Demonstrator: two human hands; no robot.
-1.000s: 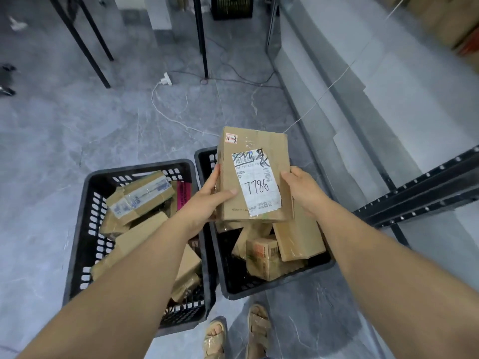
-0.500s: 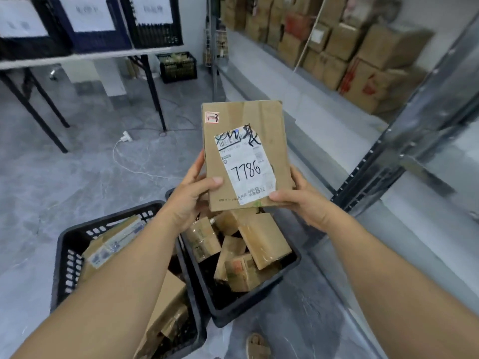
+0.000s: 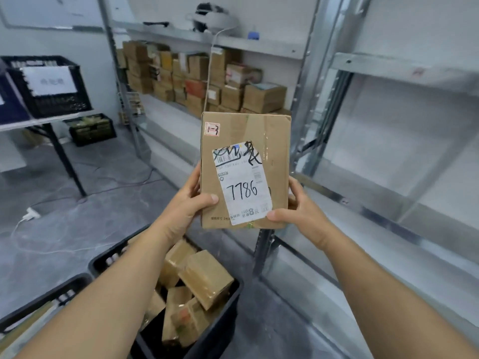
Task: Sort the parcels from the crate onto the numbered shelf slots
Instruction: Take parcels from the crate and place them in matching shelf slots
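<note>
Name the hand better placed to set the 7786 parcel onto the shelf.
Probably right: the right hand grips the parcel on the side nearest the shelf; the left hand is farther.

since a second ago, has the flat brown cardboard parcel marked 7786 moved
Yes. The brown cardboard parcel has risen: it hung low over the black plastic crate then, and now it is held clear above the crate's rim.

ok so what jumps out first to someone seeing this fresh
The cardboard parcel held upright at centre frame stands out, its white label handwritten 7786 and a small sticker reading 1-3 at its top left. The left hand and right hand grip its lower sides. Below sits a black crate of more parcels; behind, stacked boxes fill a metal shelf.
</note>
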